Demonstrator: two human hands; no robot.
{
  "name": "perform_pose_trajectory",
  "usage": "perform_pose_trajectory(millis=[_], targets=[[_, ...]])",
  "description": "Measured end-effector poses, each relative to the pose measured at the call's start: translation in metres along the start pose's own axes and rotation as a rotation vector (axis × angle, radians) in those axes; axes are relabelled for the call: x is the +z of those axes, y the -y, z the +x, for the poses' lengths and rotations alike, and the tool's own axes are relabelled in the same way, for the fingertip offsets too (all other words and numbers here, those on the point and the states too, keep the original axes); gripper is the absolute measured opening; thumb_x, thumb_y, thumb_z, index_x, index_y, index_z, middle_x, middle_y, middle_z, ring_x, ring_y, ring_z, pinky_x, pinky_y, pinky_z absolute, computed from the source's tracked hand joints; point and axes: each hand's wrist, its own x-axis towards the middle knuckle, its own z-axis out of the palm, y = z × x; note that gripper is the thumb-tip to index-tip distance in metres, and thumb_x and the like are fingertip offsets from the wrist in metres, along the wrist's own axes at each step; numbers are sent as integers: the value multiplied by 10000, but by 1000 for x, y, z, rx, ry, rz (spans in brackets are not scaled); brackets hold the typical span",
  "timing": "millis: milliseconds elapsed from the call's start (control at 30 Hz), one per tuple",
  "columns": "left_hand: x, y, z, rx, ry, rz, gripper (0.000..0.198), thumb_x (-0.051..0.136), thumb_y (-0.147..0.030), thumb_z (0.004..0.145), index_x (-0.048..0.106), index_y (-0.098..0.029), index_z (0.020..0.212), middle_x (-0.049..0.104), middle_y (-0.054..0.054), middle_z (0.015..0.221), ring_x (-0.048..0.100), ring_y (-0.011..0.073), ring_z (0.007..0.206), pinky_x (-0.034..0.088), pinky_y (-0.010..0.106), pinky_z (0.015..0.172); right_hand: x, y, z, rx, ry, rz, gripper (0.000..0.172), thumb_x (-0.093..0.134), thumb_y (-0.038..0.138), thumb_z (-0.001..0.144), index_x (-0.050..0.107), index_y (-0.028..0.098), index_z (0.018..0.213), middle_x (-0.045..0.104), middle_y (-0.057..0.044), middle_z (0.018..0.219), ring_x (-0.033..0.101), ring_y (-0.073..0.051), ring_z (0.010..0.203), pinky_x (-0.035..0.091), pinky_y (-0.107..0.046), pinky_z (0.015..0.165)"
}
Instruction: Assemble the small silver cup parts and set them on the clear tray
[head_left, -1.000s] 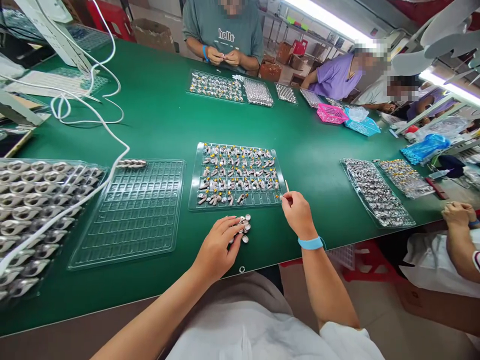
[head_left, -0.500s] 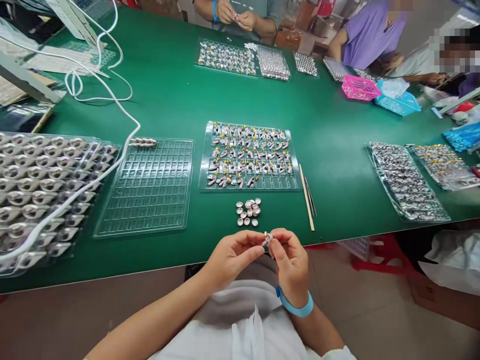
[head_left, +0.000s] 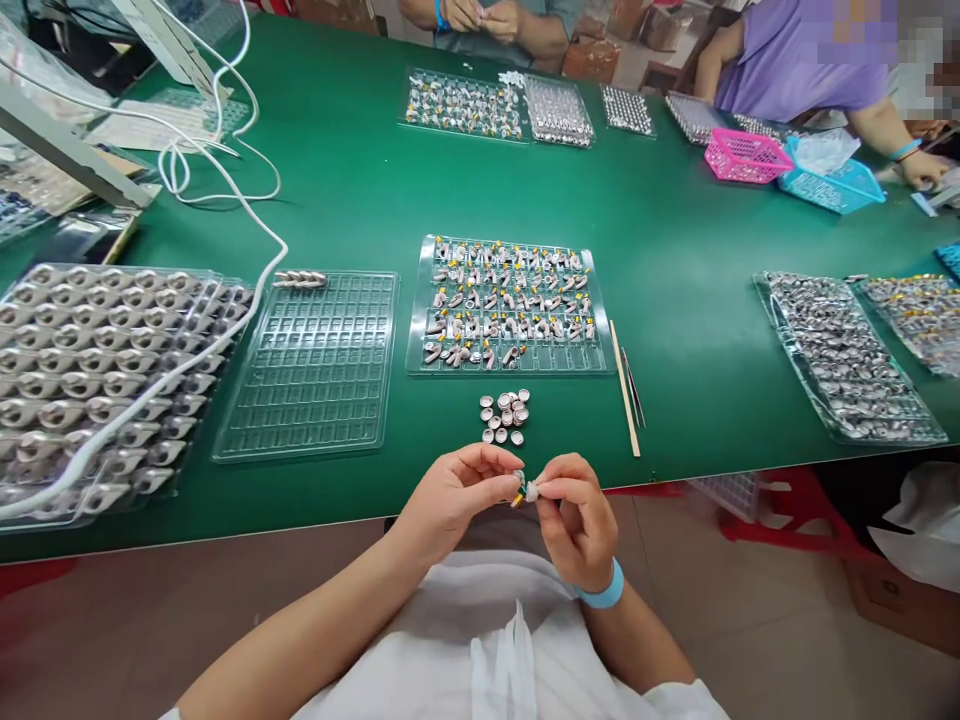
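Just past the table's front edge, my left hand (head_left: pixel 442 510) pinches a small electronic part (head_left: pixel 517 498) with a yellow tab pointing down. My right hand (head_left: pixel 579 525), with a blue band at its wrist, pinches a small pale rounded piece (head_left: pixel 532 491) right beside it. Whether the two pieces are joined I cannot tell. Beyond my fingers lies a loose group of small round metal caps (head_left: pixel 504 414). Behind them a clear tray (head_left: pixel 570 358) holds rows of small curved grey parts with yellow tabs.
Tweezers (head_left: pixel 634 388) and a wooden stick (head_left: pixel 624 390) lie right of the tray. To the left are a clear slotted tray (head_left: pixel 300 400), stacked trays of metal shells (head_left: pixel 90 385) and a white cable (head_left: pixel 259 225). Filled trays (head_left: pixel 847 360) lie right; co-workers sit across.
My fingers have turned the part, so its yellow tab now points down, and the pale piece shows at my right fingertips. The view has shifted left. A co-worker in purple now reaches out an arm.
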Motion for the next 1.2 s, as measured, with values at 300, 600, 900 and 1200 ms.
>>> perform_pose_trajectory(millis=[300, 600, 900, 1200], targets=[[4, -1, -10, 714, -9, 670, 186, 656, -108, 860, 721, -211, 1001, 742, 57, 818, 684, 180, 746, 560, 285, 693, -9, 16, 26, 73, 226, 38, 240, 610, 195, 869, 591, 250, 1102, 668, -61, 976, 633, -210, 907, 552, -378, 783], [12, 7, -5, 1066, -99, 840, 312, 669, 19, 811, 673, -194, 1040, 725, 47, 793, 653, 159, 713, 564, 276, 660, -3, 12, 23, 48, 91, 63, 192, 558, 77, 849, 601, 236, 948, 644, -61, 942, 637, -213, 918, 544, -391, 800], [9, 4, -2, 809, -27, 782, 188, 639, -45, 860, 701, -173, 984, 731, 67, 846, 679, 165, 771, 559, 272, 692, -5, 12, 23, 270, 59, 110, 115, 534, 129, 879, 564, 212, 805, 592, -35, 836, 589, -172, 769, 482, -313, 683], [12, 6, 0, 812, -63, 842, 105, 604, -69, 853, 657, -158, 857, 687, 52, 769, 630, 161, 708, 520, 280, 663, -6, 12, 22, 301, 80, 122, 115, 535, 146, 879, 552, 212, 786, 574, -24, 815, 566, -168, 757, 454, -306, 680]])
